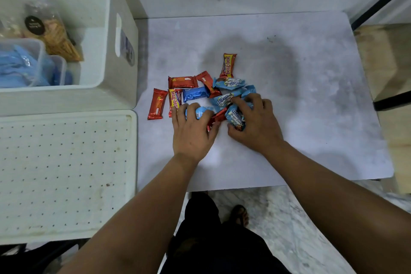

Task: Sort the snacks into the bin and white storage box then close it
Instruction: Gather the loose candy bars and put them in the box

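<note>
A: Head view: your left hand [191, 133] is curled round a light-blue packet [201, 112]; your right hand [253, 122] clutches another blue packet [235, 118], mid-table in the snack pile [200, 91].

B: Gather only blues, I'd say; leave the red bars [157, 104].

A: The white storage box [115, 29] stands open far left, lid [66, 173] near left. Lift over its right wall; the table's right is bare.

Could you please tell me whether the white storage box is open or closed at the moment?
Open. The white storage box has no lid on it, so its contents show, and its perforated lid lies flat beside it.
</note>
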